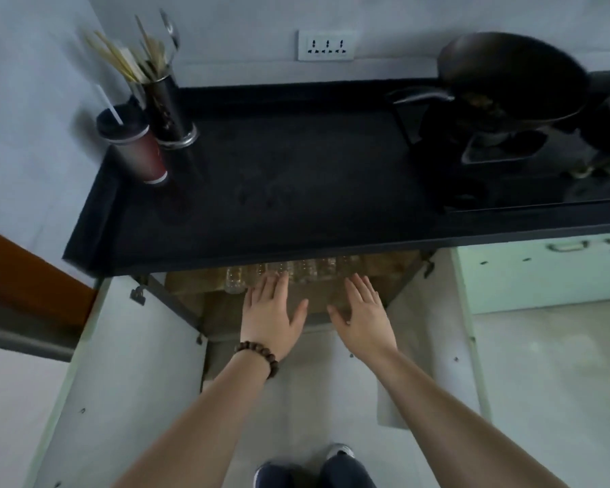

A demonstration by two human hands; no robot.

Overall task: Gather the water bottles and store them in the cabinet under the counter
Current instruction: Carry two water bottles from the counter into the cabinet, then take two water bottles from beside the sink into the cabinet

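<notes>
— Where are your hands?
— My left hand (273, 313) and right hand (361, 311) are flat, fingers wide, holding nothing.
— And the bottles (289, 272)?
— Just ahead, standing up in the cabinet (187, 287) under the surface (296, 191). Left hand's closest.

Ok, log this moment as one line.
clear plastic water bottles: in open cabinet | left hand: open | right hand: open, holding nothing

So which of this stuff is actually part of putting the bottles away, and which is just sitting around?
Part of the job:
water bottles on the cabinet shelf
cabinet, doors open
left hand and right hand, both flat, holding nothing

Just lying about:
lidded cup
utensil holder
wok
wall socket
</notes>
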